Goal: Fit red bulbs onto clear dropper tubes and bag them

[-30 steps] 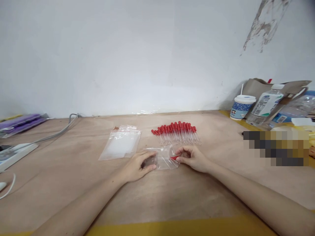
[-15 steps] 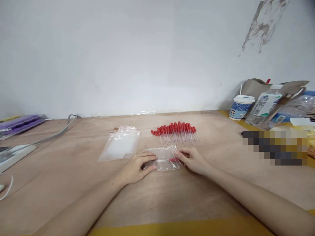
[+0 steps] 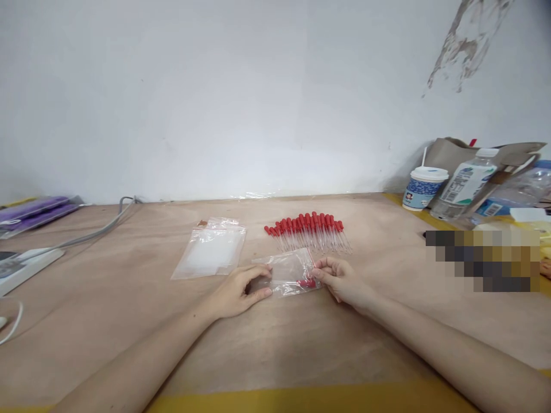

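Note:
A clear zip bag (image 3: 286,267) with a red line along its right edge lies on the table between my hands. Inside it is a dropper with a red bulb (image 3: 306,283), its thin clear tube pointing left. My right hand (image 3: 342,282) pinches the bag's right edge near the bulb. At the bag's left end rests my left hand (image 3: 243,289), fingers and thumb curved and apart, the tips touching the plastic. Just behind the bag, several red-bulbed droppers (image 3: 312,223) lie side by side in a fan. Left of them is a stack of clear zip bags (image 3: 209,252).
On the right stand a lidded cup (image 3: 424,189) with a straw and a water bottle (image 3: 467,183), before a grey-brown bag (image 3: 447,150). Purple packets (image 3: 41,215), a grey cable (image 3: 101,230) and a white power strip (image 3: 32,268) lie left. A wall rises behind.
The bag has turned slightly and its right end lies a little farther right with my right hand. The red bulb inside now shows more fully. The left hand has barely moved.

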Demonstrator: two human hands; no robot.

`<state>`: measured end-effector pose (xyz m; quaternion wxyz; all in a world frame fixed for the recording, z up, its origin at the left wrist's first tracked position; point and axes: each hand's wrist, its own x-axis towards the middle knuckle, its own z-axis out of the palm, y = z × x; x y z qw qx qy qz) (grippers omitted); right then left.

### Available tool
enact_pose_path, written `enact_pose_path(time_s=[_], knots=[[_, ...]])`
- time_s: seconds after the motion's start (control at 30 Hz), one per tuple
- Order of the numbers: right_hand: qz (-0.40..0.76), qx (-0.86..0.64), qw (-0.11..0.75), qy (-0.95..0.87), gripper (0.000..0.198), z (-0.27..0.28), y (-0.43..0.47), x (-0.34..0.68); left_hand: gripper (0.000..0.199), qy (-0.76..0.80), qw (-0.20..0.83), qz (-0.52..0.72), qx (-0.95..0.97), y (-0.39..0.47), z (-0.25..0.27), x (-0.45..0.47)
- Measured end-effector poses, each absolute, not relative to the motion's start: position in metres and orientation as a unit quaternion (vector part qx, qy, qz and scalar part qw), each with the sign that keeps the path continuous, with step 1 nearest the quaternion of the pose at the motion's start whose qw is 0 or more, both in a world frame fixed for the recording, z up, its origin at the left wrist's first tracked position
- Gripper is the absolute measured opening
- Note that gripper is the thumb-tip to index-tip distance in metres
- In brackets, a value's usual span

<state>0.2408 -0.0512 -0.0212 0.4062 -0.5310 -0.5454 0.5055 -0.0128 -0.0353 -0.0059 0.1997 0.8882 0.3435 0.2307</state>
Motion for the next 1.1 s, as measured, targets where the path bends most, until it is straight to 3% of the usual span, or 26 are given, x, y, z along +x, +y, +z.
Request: enact_pose_path(time_s=[0.2, 0.47, 0.53, 0.67, 0.83, 0.97, 1.1], knots=[[0.422, -0.535, 0.399, -0.613, 0.029, -0.019, -0.049, 0.249, 0.016, 0.344, 0.235, 0.231, 0.879, -0.036, -0.005, -0.013], [0.511, -0.517, 0.364, -0.582, 0.032, -0.028, -0.05, 0.25, 0.019, 0.337, 0.233, 0.208, 0.888, -0.035, -0.004, -0.015], [0.489, -0.507, 0.382, -0.598, 0.033, -0.028, -0.045, 0.254, 0.017, 0.336, 0.229, 0.208, 0.89, -0.036, -0.002, -0.014], [0.258, -0.537, 0.423, -0.683, 0.02, -0.016, -0.016, 0.266, 0.015, 0.335, 0.219, 0.214, 0.891, -0.036, -0.003, -0.014], [-0.05, -0.6, 0.318, -0.732, 0.022, 0.011, 0.039, 0.267, 0.02, 0.33, 0.208, 0.223, 0.894, -0.034, -0.009, -0.015], [-0.145, -0.595, 0.272, -0.742, 0.029, 0.018, 0.078, 0.253, 0.021, 0.329, 0.19, 0.238, 0.894, -0.034, -0.01, -0.016], [-0.114, -0.632, 0.23, -0.731, 0.029, 0.015, 0.1, 0.241, 0.025, 0.323, 0.176, 0.245, 0.897, -0.036, -0.009, -0.016]])
